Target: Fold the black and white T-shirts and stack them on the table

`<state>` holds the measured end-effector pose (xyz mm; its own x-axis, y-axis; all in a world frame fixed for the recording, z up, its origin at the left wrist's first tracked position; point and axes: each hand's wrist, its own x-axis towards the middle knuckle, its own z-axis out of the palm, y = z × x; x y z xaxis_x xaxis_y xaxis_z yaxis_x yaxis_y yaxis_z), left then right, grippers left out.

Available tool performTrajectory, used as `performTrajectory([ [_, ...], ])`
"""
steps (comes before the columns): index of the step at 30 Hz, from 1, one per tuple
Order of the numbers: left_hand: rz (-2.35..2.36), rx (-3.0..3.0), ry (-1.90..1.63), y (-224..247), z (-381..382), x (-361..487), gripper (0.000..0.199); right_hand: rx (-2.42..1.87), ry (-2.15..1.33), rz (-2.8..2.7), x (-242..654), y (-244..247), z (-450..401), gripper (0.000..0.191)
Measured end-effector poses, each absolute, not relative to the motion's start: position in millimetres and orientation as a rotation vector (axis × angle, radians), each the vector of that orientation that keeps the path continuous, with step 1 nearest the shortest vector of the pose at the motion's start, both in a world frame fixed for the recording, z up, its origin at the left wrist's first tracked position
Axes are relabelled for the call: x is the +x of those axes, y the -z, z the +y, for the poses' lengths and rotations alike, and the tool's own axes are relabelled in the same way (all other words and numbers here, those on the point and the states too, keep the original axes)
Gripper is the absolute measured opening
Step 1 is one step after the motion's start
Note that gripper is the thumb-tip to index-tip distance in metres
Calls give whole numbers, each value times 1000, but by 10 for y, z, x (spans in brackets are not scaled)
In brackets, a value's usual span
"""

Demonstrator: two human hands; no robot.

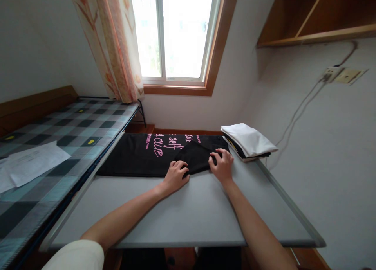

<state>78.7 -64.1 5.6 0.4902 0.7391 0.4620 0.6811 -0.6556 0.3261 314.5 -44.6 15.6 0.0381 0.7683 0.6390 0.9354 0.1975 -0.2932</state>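
A black T-shirt (pixel 129 156) with pink lettering lies folded lengthwise across the far part of the grey table (pixel 188 211). A flap of its cloth, apparently a sleeve, is turned over on the right half. My left hand (pixel 177 173) has its fingers curled on the shirt's near edge, around the middle. At the right end, my right hand (pixel 221 164) grips the shirt's cloth between thumb and bent fingers. The fingertips of both hands are partly hidden in the black fabric.
Folded clothes (pixel 249 140), white on top with dark layers below, are stacked at the table's far right corner. A checked bed (pixel 96 123) with papers (pixel 38 162) on it stands along the left. Cables (pixel 302 103) hang down the right wall under a wooden shelf (pixel 317 33).
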Motion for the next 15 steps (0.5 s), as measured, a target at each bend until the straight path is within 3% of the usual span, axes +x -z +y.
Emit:
performTrajectory([
  [7,1217,2742,-789,-82,-665,780,18,-1336,134,-2277,2556,-31,-513,43],
  [15,1181,2764,-709,-105,-640,753,19,-1845,-80,-2166,3213,232,-337,68],
])
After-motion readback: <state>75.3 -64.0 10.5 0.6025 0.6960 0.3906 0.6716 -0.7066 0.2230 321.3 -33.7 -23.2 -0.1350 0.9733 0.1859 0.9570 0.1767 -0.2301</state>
